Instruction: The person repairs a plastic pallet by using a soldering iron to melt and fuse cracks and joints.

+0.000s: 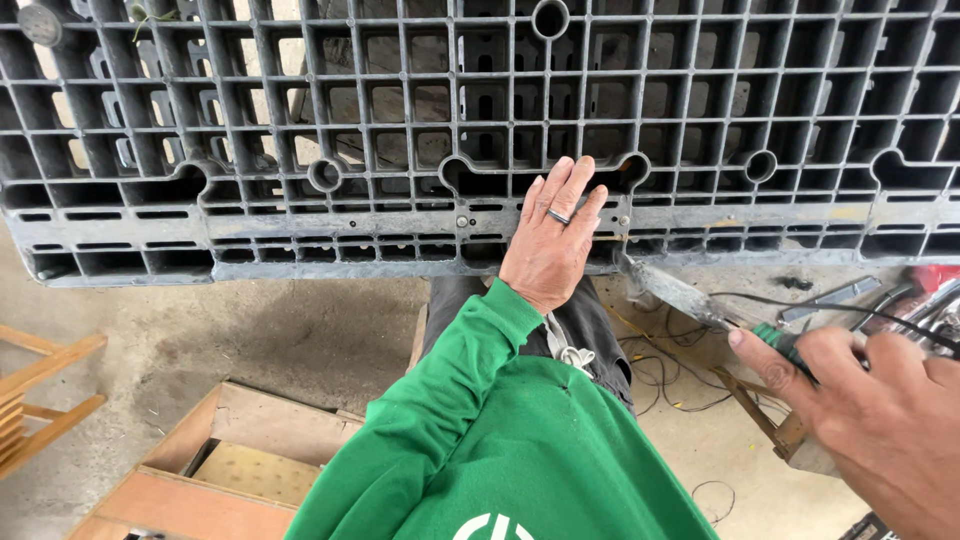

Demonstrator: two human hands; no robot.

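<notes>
A grey plastic pallet (pixel 400 120) with a grid of cells is seen across the far side, its near edge facing the person. The left hand (pixel 550 240) is laid flat on this edge, fingers together and slightly spread, holding nothing. The right hand (pixel 880 410) is closed around the green handle of a flat-bladed tool (pixel 680 292), whose tip is placed against the pallet edge just right of the left hand. The edge appears to be worked at this spot; steady pressure from the left hand is likely needed. Wooden frames (pixel 240 450) are lying on the floor at the near left.
</notes>
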